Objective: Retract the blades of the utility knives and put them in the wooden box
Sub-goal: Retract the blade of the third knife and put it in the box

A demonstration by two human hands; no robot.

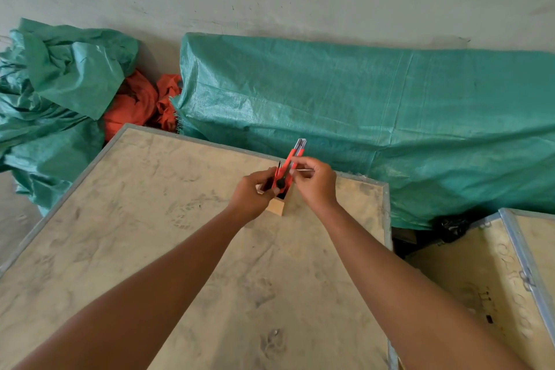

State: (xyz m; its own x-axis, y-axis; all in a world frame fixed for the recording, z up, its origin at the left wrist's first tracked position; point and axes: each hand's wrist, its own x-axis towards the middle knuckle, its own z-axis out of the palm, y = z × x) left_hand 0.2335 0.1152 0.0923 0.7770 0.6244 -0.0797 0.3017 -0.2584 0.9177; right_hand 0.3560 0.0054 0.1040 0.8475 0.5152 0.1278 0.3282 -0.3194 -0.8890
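Observation:
A red utility knife (292,156) with a grey metal tip is held upright and tilted right, just above a small wooden box (277,207). My left hand (255,194) grips the knife's lower end by its black knob. My right hand (315,182) pinches the knife's middle from the right. The box stands on a dusty plywood crate top (180,249) and is mostly hidden behind my left hand. Dark shapes show inside the box's opening; I cannot tell what they are. Whether the blade is out is not clear.
Green tarpaulin (375,117) covers a long bulk behind the crate, with more crumpled tarpaulin (54,90) at the left and orange fabric (135,102) between them. A second plywood crate with metal edging (516,276) stands at the lower right, across a dark gap.

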